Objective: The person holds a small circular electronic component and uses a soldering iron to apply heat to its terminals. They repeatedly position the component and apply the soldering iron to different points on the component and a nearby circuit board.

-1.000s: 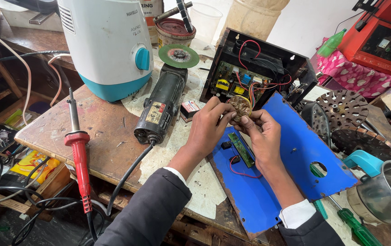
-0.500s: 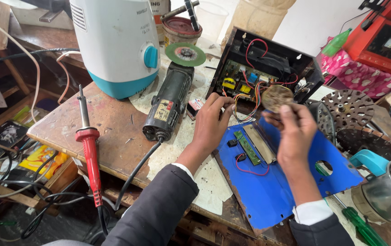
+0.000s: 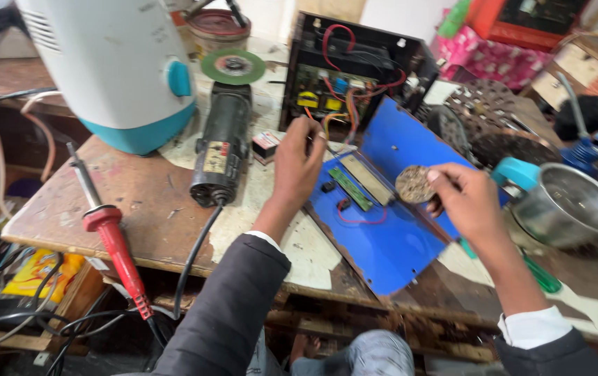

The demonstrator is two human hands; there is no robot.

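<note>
Right hand point(image 3: 469, 202): fingers clamped on a round brown disc point(image 3: 414, 184), held just above the blue panel point(image 3: 389, 237).
Left hand point(image 3: 299, 163): fingers together, pinching thin wires point(image 3: 327, 125) beside the panel's edge.
Tabletop point(image 3: 138, 202): carried an angle grinder point(image 3: 222, 143).
Behind: open black case point(image 3: 354, 66).
</note>
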